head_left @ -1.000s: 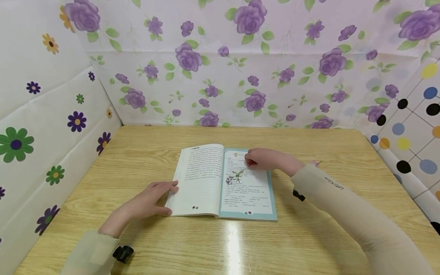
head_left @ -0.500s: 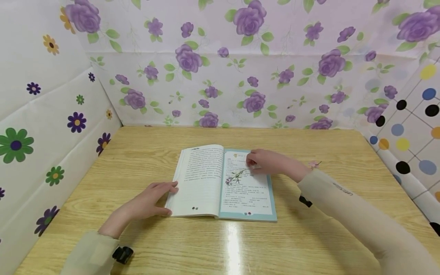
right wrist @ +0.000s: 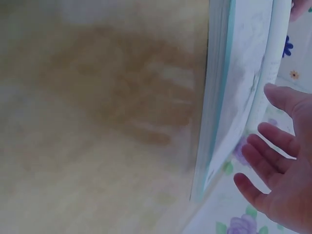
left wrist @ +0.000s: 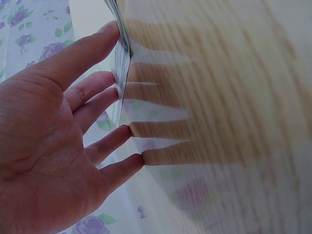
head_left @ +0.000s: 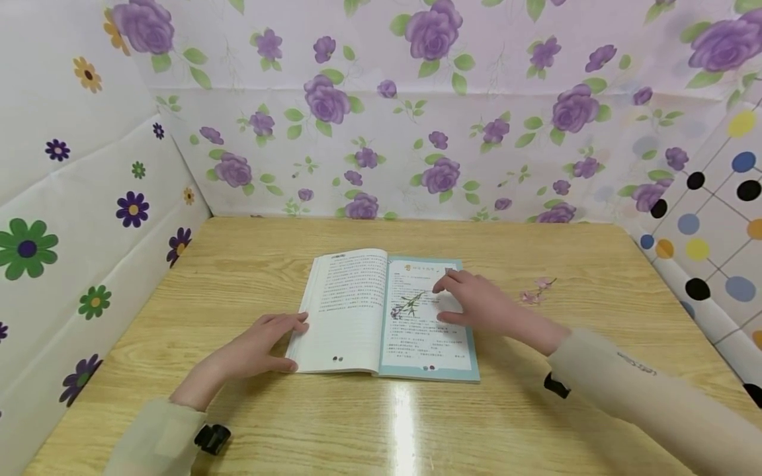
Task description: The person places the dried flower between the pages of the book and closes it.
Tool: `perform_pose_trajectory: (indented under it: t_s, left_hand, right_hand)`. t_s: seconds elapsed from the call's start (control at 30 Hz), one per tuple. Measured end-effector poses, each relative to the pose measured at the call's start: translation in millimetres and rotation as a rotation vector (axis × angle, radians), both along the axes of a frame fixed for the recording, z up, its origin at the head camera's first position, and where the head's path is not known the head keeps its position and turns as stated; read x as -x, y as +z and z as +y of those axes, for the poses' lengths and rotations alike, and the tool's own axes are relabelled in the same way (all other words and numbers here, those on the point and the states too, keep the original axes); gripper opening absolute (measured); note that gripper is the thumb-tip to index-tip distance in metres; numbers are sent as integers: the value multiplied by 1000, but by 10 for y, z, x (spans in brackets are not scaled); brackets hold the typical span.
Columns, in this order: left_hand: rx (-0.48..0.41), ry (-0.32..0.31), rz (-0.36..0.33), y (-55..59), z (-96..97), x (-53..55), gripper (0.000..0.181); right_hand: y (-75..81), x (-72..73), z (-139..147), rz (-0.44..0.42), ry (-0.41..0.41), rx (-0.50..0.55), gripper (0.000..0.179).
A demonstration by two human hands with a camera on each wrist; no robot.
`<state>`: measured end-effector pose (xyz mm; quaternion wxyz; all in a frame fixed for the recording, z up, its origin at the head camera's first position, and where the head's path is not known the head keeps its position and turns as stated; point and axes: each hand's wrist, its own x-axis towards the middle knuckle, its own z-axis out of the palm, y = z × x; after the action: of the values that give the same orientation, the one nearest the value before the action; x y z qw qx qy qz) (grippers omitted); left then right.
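An open book (head_left: 351, 330) lies on the wooden table, printed text on both pages and a blue border round the right one. Across the right page rests a sprig (head_left: 408, 306) with a green stem and small purple flowers. My left hand (head_left: 262, 347) rests at the book's left edge, its thumb and fingertips touching the page edges, as the left wrist view also shows. Above the right page hovers my right hand (head_left: 485, 307), fingers loosely bent and apart from the sprig. In the right wrist view nothing is between its fingers (right wrist: 273, 146).
Right of the book, a small pink flower sprig (head_left: 538, 291) lies on the table (head_left: 595, 277). Flower-patterned sheets (head_left: 387, 152) stand along the back and left, a dotted one (head_left: 708, 218) at the right.
My right hand has let go of the purple sprig's stem, spread its fingers and drawn back toward the lower right. The pink sprig behind that arm now shows fully. My left hand has stayed put.
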<state>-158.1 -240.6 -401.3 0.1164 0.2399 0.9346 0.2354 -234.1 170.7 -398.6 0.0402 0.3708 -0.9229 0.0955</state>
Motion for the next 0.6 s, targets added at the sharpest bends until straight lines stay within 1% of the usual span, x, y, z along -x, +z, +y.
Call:
perform_pose_trajectory:
  t_s: [0.1,0.23,0.33,0.47,0.6]
  left_hand:
    - [-2,2,-4,5,4,2,53]
    - [2,-1,-2,4,0,7,52]
    - [3,-1,-1,1,-6,7,53]
    - [-4,1,-1,8,-5,3,52]
    - [1,1,3,18,-1,-2,52]
  right_hand:
    - [-24,-144,17,-18,-5,52,39]
    - [-44,-323,41,-77,-7,84,36]
    - [-54,-428,61,-104,9,77,37]
    - [-68,-526,88,-113,31,56,43]
    - [-109,-603,123,-146,22,23,51]
